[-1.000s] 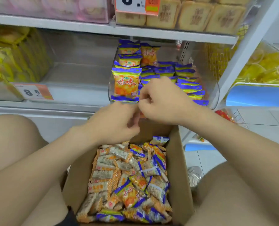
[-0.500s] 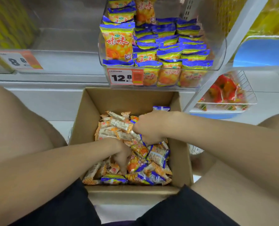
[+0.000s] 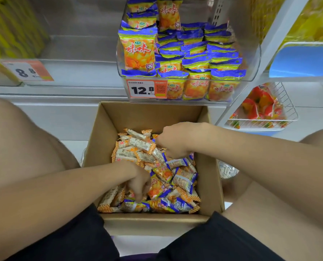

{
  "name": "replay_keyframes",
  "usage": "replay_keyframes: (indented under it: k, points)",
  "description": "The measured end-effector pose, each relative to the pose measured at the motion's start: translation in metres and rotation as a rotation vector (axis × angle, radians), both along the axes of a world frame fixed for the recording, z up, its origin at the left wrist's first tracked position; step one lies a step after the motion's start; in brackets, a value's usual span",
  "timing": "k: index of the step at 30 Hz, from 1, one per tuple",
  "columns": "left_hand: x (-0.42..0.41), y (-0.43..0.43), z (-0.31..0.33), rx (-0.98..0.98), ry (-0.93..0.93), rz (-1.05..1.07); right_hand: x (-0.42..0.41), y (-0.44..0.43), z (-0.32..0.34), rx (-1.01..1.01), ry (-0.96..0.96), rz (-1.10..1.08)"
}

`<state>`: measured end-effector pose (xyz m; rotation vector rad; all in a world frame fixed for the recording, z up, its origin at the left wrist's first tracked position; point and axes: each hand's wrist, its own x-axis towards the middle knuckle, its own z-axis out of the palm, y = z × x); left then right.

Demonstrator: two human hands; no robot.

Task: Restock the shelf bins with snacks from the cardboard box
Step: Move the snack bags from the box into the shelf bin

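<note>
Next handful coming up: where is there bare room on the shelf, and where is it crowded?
Bare: the shelf stretch left of the clear bin, behind the 8.8 price tag. Crowded: that bin, packed with snack bags; the cardboard box, heaped with packets.

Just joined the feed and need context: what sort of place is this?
Most likely a shop aisle, perhaps a supermarket: printed price tags, a clear shelf bin packed with identical snack packs, and an open cardboard box of wrapped snacks for restocking.

Fingers of the left hand (image 3: 138, 178) and right hand (image 3: 175, 142) vanish among snack packets (image 3: 183, 180) in the cardboard box (image 3: 212, 166), any grip hidden; the price tag (image 3: 141, 89) small print is unreadable; far-left yellow bags (image 3: 11, 29) blur.
</note>
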<state>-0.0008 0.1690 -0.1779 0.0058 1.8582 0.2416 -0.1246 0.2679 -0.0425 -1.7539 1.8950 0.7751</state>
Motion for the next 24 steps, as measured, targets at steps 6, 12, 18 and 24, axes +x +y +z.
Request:
replay_keyframes:
  k: [6,12,18,24]
  points:
    - [0.008,0.0,-0.015,-0.046,0.047,-0.149,-0.001,-0.001,-0.007,-0.016,-0.033,-0.021]
    - [-0.045,-0.037,0.068,0.068,0.386,0.371,-0.023,-0.008,-0.003,-0.11,-0.035,-0.072]
    - [-0.059,-0.045,0.14,0.338,0.589,1.134,-0.045,-0.001,0.028,-0.314,-0.228,-0.215]
    - [-0.053,-0.047,0.182,0.347,0.738,1.368,-0.045,-0.001,0.057,-0.579,-0.468,-0.491]
